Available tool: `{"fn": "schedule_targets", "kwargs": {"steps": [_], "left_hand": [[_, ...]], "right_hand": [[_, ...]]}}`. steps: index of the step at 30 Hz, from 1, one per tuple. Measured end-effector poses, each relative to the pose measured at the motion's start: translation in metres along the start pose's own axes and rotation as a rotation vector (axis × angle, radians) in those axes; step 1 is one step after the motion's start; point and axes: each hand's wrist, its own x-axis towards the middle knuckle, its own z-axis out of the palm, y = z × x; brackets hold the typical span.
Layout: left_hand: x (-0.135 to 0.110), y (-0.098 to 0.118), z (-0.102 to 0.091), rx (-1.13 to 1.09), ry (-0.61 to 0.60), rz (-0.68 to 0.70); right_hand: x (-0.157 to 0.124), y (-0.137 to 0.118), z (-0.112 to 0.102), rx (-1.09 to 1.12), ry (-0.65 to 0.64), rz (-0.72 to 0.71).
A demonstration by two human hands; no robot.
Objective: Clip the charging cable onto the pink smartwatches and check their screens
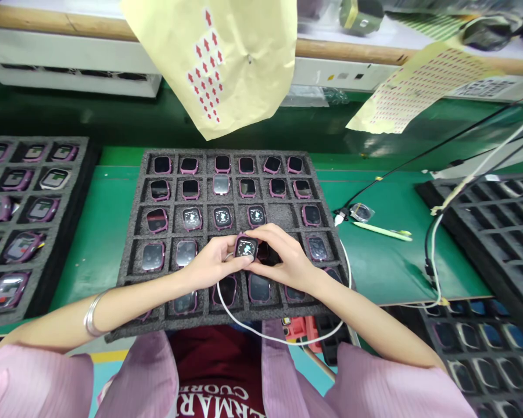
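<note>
Both hands meet over the middle of a dark foam tray (133,244) that holds several pink-cased smartwatch bodies in square pockets. My left hand (211,264) pinches a smartwatch body (246,248) with a lit round dial on its screen. My right hand (283,255) curls round the same watch from the right, fingers closed on its edge. A white cable (261,332) loops from under the hands toward my lap. A silver bangle (91,313) sits on my left wrist.
A second foam tray of watches (21,220) lies at the left; black empty trays (492,232) stand at the right. A green pen (383,232), a bagged part (361,212) and cables lie on the green mat. Yellow sticker sheets (218,58) hang above.
</note>
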Motion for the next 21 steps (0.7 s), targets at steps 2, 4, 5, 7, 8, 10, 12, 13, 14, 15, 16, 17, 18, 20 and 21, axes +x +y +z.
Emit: {"fn": "schedule_targets", "kwargs": {"steps": [2,4,5,7,8,10,12,13,14,15,16,17,18,20,21], "left_hand": [[0.000,0.000,0.000,0.002,0.003,-0.003],[0.000,0.000,0.000,0.002,0.006,-0.004],[0.000,0.000,0.000,0.000,0.010,-0.005],[0.001,0.002,0.001,-0.015,0.013,-0.014],[0.000,0.003,0.001,-0.028,0.008,-0.024],[0.000,0.006,0.001,-0.063,-0.014,-0.049],[-0.002,0.009,0.000,-0.114,-0.047,-0.066],[-0.003,0.010,0.000,-0.140,-0.066,-0.076],[-0.003,0.012,-0.001,-0.163,-0.088,-0.090],[-0.004,0.013,-0.001,-0.181,-0.113,-0.111],[-0.005,0.013,-0.002,-0.193,-0.139,-0.135],[-0.006,0.014,-0.003,-0.199,-0.163,-0.159],[-0.006,0.014,-0.003,-0.203,-0.183,-0.180],[-0.007,0.013,-0.004,-0.211,-0.211,-0.209],[-0.007,0.013,-0.004,-0.216,-0.224,-0.219]], "right_hand": [[0.000,0.000,0.000,-0.001,0.002,-0.001],[-0.001,0.000,0.000,0.001,0.002,0.003],[-0.001,0.000,0.001,0.003,0.001,0.006],[-0.001,0.000,0.000,0.016,0.002,0.009],[0.000,-0.001,-0.001,0.034,0.005,0.005],[0.000,-0.002,-0.003,0.107,0.016,-0.015],[0.001,-0.003,-0.006,0.221,0.030,-0.033],[0.002,-0.003,-0.007,0.281,0.036,-0.027],[0.002,-0.004,-0.009,0.335,0.038,-0.011],[0.003,-0.004,-0.010,0.381,0.040,0.012],[0.003,-0.004,-0.010,0.423,0.042,0.038],[0.004,-0.003,-0.010,0.463,0.042,0.063],[0.004,-0.003,-0.010,0.504,0.045,0.085],[0.005,-0.003,-0.008,0.599,0.055,0.128],[0.005,-0.003,-0.006,0.649,0.059,0.152]]}}
